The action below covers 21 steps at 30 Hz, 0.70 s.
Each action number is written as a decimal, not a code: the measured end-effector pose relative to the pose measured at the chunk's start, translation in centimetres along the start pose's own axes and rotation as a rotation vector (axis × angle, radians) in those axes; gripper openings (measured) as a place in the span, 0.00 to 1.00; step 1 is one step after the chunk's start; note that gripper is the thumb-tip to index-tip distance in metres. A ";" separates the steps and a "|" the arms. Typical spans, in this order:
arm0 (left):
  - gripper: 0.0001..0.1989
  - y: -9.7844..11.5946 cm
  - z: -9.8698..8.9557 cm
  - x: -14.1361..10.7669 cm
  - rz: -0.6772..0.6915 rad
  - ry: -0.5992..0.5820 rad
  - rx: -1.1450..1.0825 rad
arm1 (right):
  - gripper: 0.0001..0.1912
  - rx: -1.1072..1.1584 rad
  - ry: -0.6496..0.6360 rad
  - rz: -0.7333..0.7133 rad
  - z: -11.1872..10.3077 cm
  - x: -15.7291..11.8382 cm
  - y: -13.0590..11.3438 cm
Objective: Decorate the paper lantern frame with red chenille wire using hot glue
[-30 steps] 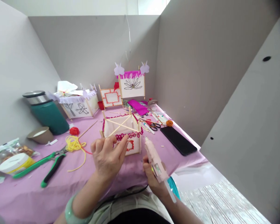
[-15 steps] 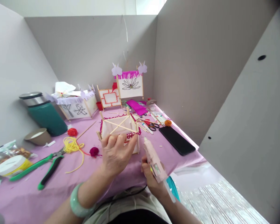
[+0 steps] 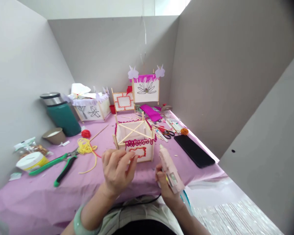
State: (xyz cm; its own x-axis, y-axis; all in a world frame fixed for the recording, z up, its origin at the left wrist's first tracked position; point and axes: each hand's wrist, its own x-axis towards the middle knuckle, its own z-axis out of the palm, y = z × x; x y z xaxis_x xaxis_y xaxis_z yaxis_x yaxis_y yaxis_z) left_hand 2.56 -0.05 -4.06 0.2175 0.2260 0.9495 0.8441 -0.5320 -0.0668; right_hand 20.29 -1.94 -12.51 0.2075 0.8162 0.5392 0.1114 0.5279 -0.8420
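Note:
A small box frame of wooden sticks (image 3: 133, 132) with white panels stands in front of me. Two sticks cross over its top. Wavy magenta yarn (image 3: 139, 142) runs along its upper front edge, above a red yarn outline on the front panel. My left hand (image 3: 118, 169) is at the front left of the box, fingers curled and thumb against the fingertips; anything pinched there is too small to make out. My right hand (image 3: 170, 192) grips a pale pink hot glue gun (image 3: 171, 169), its nozzle pointing up and away, just right of the box.
On the left lie green-handled pliers (image 3: 65, 163), yellow yarn (image 3: 85, 147), a bowl (image 3: 54, 135) and a teal bottle (image 3: 63, 117). To the right are a black phone (image 3: 194, 150) and scissors (image 3: 169, 133). Decorated panels (image 3: 146, 89) stand behind; grey partitions (image 3: 112, 49) enclose the table.
My left hand has come down from the box's upper front edge, uncovering the magenta yarn and front panel. The magenta yarn ball is now out of sight. The whole view has shifted; the glue gun stays held.

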 end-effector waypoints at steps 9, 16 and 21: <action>0.10 -5.1 -2.2 -3.7 -0.431 -0.196 -0.017 | 0.13 0.165 0.031 0.152 0.8 0.3 -0.9; 0.18 -7.7 -3.3 -4.2 -0.312 -0.530 -0.003 | 0.12 0.179 0.006 0.180 0.8 0.2 -0.8; 0.09 -7.7 -2.9 -3.5 -0.411 -0.536 0.010 | 0.13 0.211 0.021 0.191 0.8 0.1 -0.5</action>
State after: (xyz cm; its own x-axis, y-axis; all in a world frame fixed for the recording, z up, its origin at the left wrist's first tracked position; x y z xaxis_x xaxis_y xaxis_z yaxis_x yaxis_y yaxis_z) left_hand -6.08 0.90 -5.94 0.0888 0.7830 0.6156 0.9141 -0.3096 0.2619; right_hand 19.44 -1.89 -11.98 0.2255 0.9018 0.3687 -0.1357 0.4039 -0.9047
